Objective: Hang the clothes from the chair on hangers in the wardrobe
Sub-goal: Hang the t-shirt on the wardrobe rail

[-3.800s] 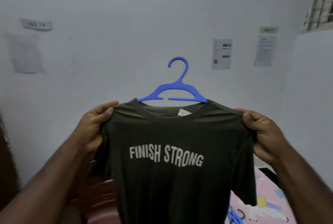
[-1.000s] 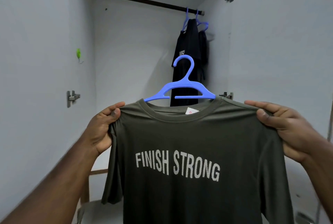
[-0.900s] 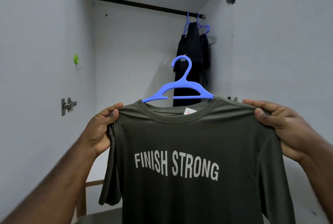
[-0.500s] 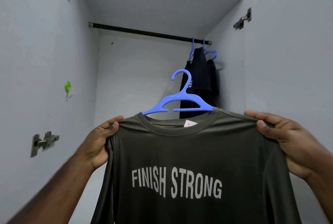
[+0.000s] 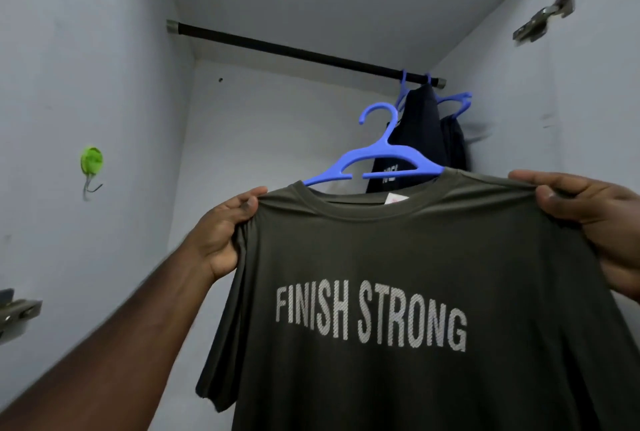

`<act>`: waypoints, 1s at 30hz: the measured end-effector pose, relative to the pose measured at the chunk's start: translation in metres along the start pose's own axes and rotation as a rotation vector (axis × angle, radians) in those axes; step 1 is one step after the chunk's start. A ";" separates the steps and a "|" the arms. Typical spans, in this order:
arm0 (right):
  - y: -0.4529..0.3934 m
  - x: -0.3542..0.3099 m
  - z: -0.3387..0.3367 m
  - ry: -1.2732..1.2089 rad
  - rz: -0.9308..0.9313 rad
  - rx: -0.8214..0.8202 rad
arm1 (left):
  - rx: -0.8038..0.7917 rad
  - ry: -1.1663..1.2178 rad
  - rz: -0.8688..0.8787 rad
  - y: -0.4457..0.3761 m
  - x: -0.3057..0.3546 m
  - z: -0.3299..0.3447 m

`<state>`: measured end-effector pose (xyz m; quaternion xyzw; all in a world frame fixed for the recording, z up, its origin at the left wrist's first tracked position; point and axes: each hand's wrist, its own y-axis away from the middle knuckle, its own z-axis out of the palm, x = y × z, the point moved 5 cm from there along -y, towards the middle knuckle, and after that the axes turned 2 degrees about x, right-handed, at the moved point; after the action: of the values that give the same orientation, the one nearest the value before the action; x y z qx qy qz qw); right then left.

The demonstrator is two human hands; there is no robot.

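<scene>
Olive shirt [image 5: 398,292] on blue hanger [image 5: 375,160], centre frame, below rod [image 5: 298,53] at top. Left hand [image 5: 225,233] and right hand [image 5: 595,222] each pinch a shoulder. Soft, light, likely slips; better gripped at the hanger neck for hooking.

- The T-shirt [image 5: 408,257] is dark olive green, with "FINISH STRONG" printed in pale grey mesh-dotted letters.
- Its hanger [image 5: 375,153] is bright blue.
- The rail [image 5: 294,51] is black.
- The hung clothes [image 5: 420,132] are black, on blue hangers.
- The wall hook [image 5: 91,161] is lime green.
- The wardrobe walls [image 5: 86,67] are pale bluish grey.
</scene>
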<state>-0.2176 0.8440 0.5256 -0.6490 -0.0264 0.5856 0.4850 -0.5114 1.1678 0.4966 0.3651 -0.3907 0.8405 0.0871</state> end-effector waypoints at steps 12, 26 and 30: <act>-0.092 0.054 0.065 0.113 -0.051 0.053 | -0.115 0.018 -0.001 -0.148 -0.024 -0.060; -0.149 0.071 0.104 0.152 -0.110 0.114 | -0.076 -0.048 0.007 -0.236 -0.038 -0.093; -0.163 0.064 0.109 0.125 -0.149 0.127 | -0.017 -0.109 0.070 -0.257 -0.032 -0.084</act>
<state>-0.1961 1.0341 0.6038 -0.6485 -0.0073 0.5068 0.5679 -0.4232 1.4074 0.5912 0.3960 -0.4147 0.8184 0.0395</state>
